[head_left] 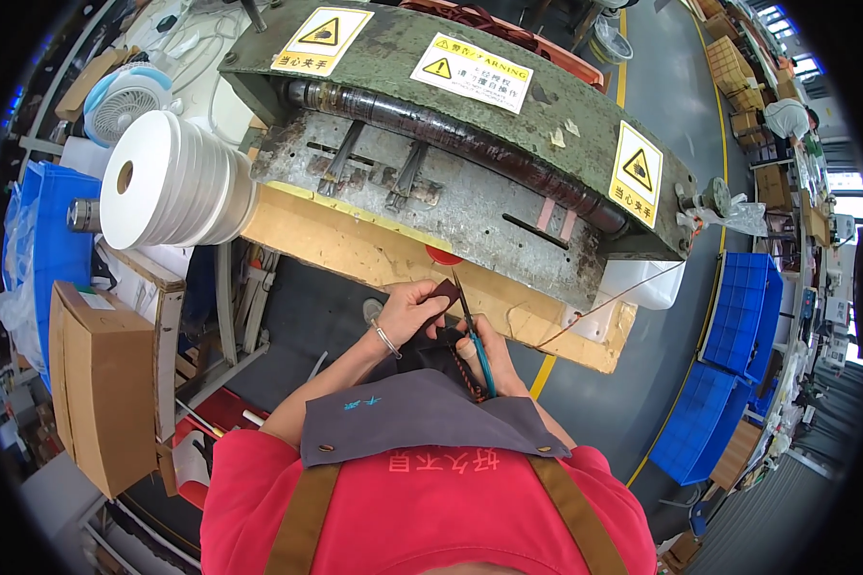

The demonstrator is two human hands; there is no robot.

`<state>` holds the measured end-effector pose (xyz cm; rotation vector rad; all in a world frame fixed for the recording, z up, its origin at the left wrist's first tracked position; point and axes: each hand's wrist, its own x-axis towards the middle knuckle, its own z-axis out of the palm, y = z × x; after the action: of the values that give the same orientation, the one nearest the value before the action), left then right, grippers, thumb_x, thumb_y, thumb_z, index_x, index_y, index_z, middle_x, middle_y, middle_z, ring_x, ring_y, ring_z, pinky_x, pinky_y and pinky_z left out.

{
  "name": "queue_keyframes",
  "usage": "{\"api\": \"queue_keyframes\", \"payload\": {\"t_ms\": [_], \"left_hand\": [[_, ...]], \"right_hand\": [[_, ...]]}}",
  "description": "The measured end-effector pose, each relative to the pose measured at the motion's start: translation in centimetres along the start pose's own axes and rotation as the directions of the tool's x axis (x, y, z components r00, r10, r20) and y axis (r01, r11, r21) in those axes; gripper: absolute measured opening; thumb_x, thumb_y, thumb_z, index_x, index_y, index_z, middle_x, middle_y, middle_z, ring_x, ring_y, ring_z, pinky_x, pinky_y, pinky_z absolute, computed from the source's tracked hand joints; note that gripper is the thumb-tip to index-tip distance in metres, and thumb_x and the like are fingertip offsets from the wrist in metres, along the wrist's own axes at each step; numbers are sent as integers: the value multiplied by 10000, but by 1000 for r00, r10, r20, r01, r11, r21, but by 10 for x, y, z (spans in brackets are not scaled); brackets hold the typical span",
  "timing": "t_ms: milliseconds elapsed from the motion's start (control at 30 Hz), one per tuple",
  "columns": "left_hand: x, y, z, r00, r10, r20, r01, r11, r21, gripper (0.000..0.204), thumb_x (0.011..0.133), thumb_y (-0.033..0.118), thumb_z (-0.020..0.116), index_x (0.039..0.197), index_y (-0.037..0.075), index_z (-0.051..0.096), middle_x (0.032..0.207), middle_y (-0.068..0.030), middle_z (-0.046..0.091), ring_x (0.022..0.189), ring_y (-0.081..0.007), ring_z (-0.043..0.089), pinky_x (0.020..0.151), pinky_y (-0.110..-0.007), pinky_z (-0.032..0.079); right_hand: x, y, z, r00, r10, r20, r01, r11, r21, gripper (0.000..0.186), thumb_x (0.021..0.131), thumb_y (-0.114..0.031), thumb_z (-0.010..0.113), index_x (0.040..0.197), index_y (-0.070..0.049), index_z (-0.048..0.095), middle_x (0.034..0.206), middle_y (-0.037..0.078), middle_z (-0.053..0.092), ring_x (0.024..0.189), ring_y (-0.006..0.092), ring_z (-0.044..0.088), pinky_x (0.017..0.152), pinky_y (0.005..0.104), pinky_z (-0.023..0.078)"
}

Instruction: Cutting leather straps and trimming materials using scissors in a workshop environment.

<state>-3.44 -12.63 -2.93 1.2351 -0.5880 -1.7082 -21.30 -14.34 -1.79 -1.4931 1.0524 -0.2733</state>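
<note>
In front of the machine's wooden ledge (336, 240), my left hand (410, 311) pinches a small dark brown piece (445, 295) between thumb and fingers. My right hand (489, 350) grips scissors (481, 359) with teal handles, whose dark blades point upward along the piece's right edge; I cannot tell whether they touch it. Dark material and an orange-and-black cord (468, 379) hang below my hands, partly hidden by my grey apron (422, 417). A round red part (441, 254) shows under the metal plate just above.
A green roller machine (556, 125) with a metal bed spans the front. White rolls (153, 182) and a cardboard box (105, 393) stand left, with a fan (128, 105) behind. Blue crates (686, 426) line the right side, beside a white container (657, 283).
</note>
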Motion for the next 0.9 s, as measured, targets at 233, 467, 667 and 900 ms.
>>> {"api": "queue_keyframes", "payload": {"t_ms": [233,467,667,900], "left_hand": [[3,1,-2,988,-149,33,150,988,-26,128,805,130,511,764,10,533,549,-19,512,390,-54,442,356,-173,349],[2,7,-4,979,-189,80,177,975,131,98,777,106,517,766,13,545,529,1,496,397,-38,438,333,-156,326],[2,10,-8,971,-224,83,196,945,261,115,737,79,509,802,10,575,542,15,500,412,-26,434,322,-156,299],[3,6,-12,964,-258,68,232,936,264,138,706,75,512,803,10,585,550,18,509,387,-30,416,298,-166,265]], "right_hand": [[-5,7,-18,982,184,51,-186,982,27,395,776,-345,570,973,-21,459,738,122,542,676,176,513,635,295,411],[4,-4,-41,961,72,268,-41,992,-122,481,781,-425,516,1041,-27,444,927,167,527,857,231,516,764,327,397],[11,-5,-40,934,57,351,13,981,-195,498,775,-433,517,1048,-22,450,956,160,530,896,277,513,789,347,390],[14,-7,-37,929,42,368,37,978,-206,518,755,-454,541,1032,-23,460,893,165,534,866,275,517,766,352,394]]}}
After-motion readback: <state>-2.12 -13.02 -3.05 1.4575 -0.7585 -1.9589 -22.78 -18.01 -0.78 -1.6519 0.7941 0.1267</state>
